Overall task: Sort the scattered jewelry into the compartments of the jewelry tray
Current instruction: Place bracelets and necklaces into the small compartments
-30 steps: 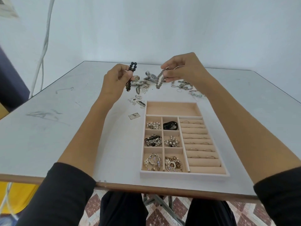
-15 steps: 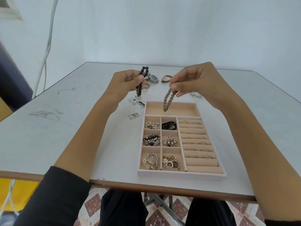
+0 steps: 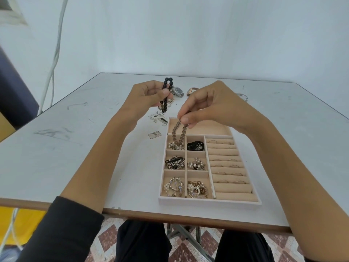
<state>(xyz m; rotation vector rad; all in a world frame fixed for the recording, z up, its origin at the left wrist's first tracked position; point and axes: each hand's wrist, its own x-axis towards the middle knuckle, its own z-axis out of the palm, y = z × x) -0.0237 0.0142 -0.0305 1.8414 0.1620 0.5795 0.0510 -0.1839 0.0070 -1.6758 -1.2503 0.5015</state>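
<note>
Right hand (image 3: pixel 205 106) pinches grey bead bracelet (image 3: pixel 179 134) dangling over jewelry tray (image 3: pixel 209 202); left hand (image 3: pixel 149 97) grips black bead bracelet (image 3: pixel 167 95).

Looks like a plain room in a home, makeshift work spot. Bare pale walls (image 3: pixel 188 35), scuffed white tabletop (image 3: pixel 75 148) with wood edge on folding metal legs (image 3: pixel 181 233), patterned red-and-white floor tiles (image 3: pixel 273 248), loose white cables (image 3: pixel 54 53) hanging down the left wall. No lab or shop fittings.
</note>
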